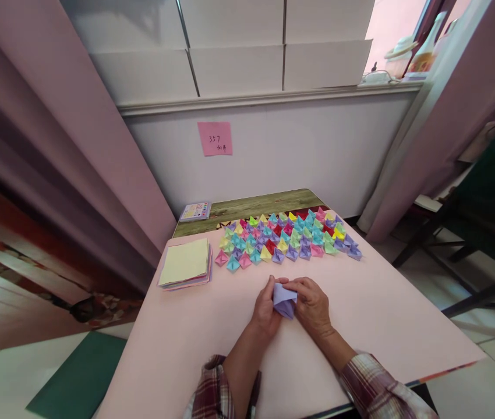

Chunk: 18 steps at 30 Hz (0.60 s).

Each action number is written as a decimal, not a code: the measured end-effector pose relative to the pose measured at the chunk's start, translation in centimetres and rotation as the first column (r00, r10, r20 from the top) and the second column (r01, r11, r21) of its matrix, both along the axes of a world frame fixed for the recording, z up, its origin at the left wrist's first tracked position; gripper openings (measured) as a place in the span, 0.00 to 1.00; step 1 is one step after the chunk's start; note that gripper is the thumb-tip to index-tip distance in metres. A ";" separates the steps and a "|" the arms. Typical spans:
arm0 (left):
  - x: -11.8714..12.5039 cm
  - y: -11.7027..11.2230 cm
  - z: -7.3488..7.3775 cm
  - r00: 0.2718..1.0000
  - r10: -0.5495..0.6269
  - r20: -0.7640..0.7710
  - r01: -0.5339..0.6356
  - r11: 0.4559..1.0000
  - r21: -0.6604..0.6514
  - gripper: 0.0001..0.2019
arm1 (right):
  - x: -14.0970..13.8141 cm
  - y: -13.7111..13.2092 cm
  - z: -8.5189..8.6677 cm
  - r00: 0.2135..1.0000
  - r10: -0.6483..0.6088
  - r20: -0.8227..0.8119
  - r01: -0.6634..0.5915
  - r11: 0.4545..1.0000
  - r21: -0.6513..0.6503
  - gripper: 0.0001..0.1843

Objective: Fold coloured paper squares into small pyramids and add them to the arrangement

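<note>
Between my two hands is a partly folded piece of purple origami paper [285,299], raised a little above the pink table cover. My left hand [265,308] grips its left edge, thumb on top. On the other side my right hand [313,304] pinches the right edge, with the fingers bent over it. Some fingertips are hidden behind the paper. Just beyond my hands, many small folded paper pieces [282,238] in purple, blue, green, yellow, pink and red stand in close rows.
A stack of square paper sheets [185,263], pale yellow on top, lies at the left. Behind it sits a small packet [195,211] at the table's back corner. A pink note [215,138] is stuck to the wall. At the right stands a dark chair [483,233].
</note>
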<state>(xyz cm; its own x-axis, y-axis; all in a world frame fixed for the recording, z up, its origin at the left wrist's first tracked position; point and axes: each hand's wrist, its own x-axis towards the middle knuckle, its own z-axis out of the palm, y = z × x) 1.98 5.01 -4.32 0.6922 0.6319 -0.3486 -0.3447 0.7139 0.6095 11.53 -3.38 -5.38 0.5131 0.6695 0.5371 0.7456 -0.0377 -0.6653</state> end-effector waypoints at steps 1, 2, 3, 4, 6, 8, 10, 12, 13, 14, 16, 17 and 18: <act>-0.2 0.1 0.1 1.000 -0.024 0.010 0.023 1.000 0.004 0.16 | 0.0 0.0 0.0 1.000 0.006 0.027 -0.006 1.000 0.006 0.20; -0.4 0.3 0.1 0.998 -0.054 0.022 0.054 0.998 0.010 0.14 | -0.1 0.0 0.0 0.999 0.017 0.050 -0.018 1.000 0.014 0.20; -0.6 0.6 0.1 0.996 -0.087 0.034 0.087 0.996 0.017 0.15 | -0.1 0.0 0.1 0.997 0.039 0.066 -0.041 0.999 0.021 0.21; -0.8 0.9 0.1 0.992 -0.115 0.047 0.114 0.993 0.023 0.16 | -0.1 0.0 0.2 0.995 0.069 0.072 -0.072 0.997 0.032 0.21; -1.1 1.6 0.2 0.988 -0.134 0.075 0.133 0.991 0.027 0.20 | 0.0 0.0 0.4 0.990 0.141 0.030 -0.143 0.988 0.061 0.23; -1.4 2.3 0.2 0.990 -0.100 0.102 0.097 0.994 0.042 0.21 | 0.2 -0.1 0.4 0.977 0.190 -0.098 -0.180 0.978 0.105 0.24; -1.6 2.9 0.3 0.990 -0.067 0.127 0.059 0.996 0.066 0.22 | 0.5 -0.1 0.3 0.936 0.194 -0.295 -0.156 0.977 0.148 0.22; -1.6 3.3 0.2 0.987 -0.057 0.150 0.046 0.996 0.077 0.23 | 0.8 -0.1 0.1 0.857 0.200 -0.474 -0.137 0.977 0.165 0.19; -1.6 3.4 0.2 0.985 -0.059 0.161 0.048 0.996 0.074 0.23 | 0.9 -0.1 0.0 0.819 0.212 -0.534 -0.142 0.975 0.170 0.18; -1.6 3.4 0.1 0.983 -0.063 0.173 0.052 0.996 0.068 0.23 | 0.9 0.0 -0.1 0.787 0.232 -0.572 -0.161 0.972 0.172 0.17; -1.6 3.4 0.0 0.979 -0.068 0.191 0.059 0.997 0.051 0.21 | 0.9 0.0 -0.1 0.745 0.274 -0.608 -0.206 0.962 0.181 0.15; -1.6 3.4 0.0 0.978 -0.071 0.194 0.063 0.997 0.045 0.21 | 0.9 0.0 -0.1 0.728 0.289 -0.621 -0.221 0.957 0.186 0.15; -1.6 3.3 -0.1 0.978 -0.075 0.193 0.068 0.997 0.043 0.21 | 0.8 0.1 0.0 0.711 0.300 -0.636 -0.233 0.954 0.189 0.15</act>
